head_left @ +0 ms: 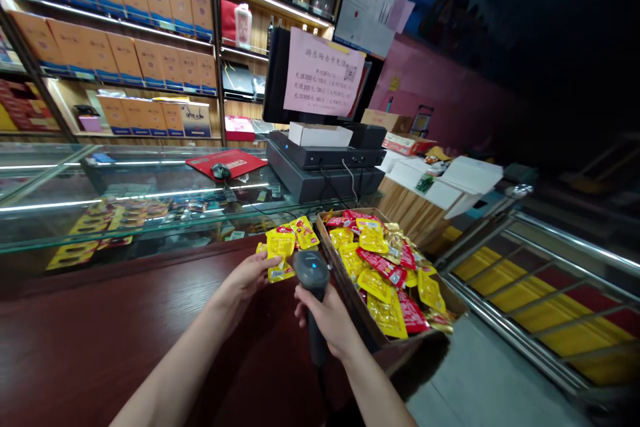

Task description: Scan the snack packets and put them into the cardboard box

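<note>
My left hand (251,274) pinches a yellow snack packet (280,246) by its edge, above the dark red counter. Other yellow packets (305,234) lie just behind it, partly overlapped. In my right hand (327,322) is a dark handheld barcode scanner (311,272), its handle wrapped by my fingers and a small blue light glowing on top. The scanner's head is close beside the held packet, on its right. To the right of the scanner stands an open cardboard box (345,287) heaped with yellow and red packets (385,267).
The dark red counter top (125,327) meets a glass display case (165,180) holding small goods. Behind are a mouse (221,171) on a red mat (245,162), a cash drawer (320,174) and a monitor (277,80) bearing a pink notice. A metal railing (540,294) runs along the right.
</note>
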The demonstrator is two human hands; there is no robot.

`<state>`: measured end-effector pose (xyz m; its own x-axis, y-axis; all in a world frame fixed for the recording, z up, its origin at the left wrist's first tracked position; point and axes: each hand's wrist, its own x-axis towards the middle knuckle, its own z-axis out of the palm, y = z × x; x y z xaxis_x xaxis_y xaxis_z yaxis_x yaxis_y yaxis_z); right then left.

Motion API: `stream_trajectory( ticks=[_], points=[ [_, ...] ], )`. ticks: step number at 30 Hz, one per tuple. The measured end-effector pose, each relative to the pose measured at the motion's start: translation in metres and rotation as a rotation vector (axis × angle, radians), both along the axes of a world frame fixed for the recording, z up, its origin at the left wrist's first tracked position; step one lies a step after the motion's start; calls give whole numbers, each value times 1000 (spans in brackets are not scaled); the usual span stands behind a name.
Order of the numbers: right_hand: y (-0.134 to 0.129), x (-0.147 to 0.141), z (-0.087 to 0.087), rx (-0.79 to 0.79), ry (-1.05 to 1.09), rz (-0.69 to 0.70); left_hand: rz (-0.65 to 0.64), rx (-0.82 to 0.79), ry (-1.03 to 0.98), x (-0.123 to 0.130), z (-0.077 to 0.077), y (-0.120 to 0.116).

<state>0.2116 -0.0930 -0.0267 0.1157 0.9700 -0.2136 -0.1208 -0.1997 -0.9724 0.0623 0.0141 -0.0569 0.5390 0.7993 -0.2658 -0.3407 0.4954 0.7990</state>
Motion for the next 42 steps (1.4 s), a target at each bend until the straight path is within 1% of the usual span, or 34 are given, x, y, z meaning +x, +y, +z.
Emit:
stream_trajectory(
  ticks=[2,4,6,8,10,12,15,20,24,32,39,42],
  points=[
    [-11,-2,-2,-41,-59,71,14,-12,-18,1,8,-2],
    [-21,-3,-4,-74,-110,128,34,-2,-21,0,12,-3],
    [-30,-5,-8,-84,-142,166,62,13,2,-1,10,-3],
    [-35,-7,-11,-76,-162,203,80,22,44,-3,4,0],
    [-37,-10,-13,-69,-177,241,85,13,87,-4,-1,3],
    [-37,-13,-16,-66,-181,265,82,-7,118,-5,-2,5],
    [-34,-16,-19,-51,-184,273,73,-37,131,-6,1,5],
    [-29,-18,-22,-53,-215,271,85,-33,107,-7,9,3],
    [-29,-18,-22,-52,-231,270,99,-44,133,-8,12,3],
    [-30,-17,-22,-53,-242,279,101,-52,139,-7,10,4],
    [-32,-15,-21,-65,-235,260,86,-43,151,-6,8,3],
    [-32,-15,-22,-61,-230,257,105,-17,173,-6,6,3]
  ],
)
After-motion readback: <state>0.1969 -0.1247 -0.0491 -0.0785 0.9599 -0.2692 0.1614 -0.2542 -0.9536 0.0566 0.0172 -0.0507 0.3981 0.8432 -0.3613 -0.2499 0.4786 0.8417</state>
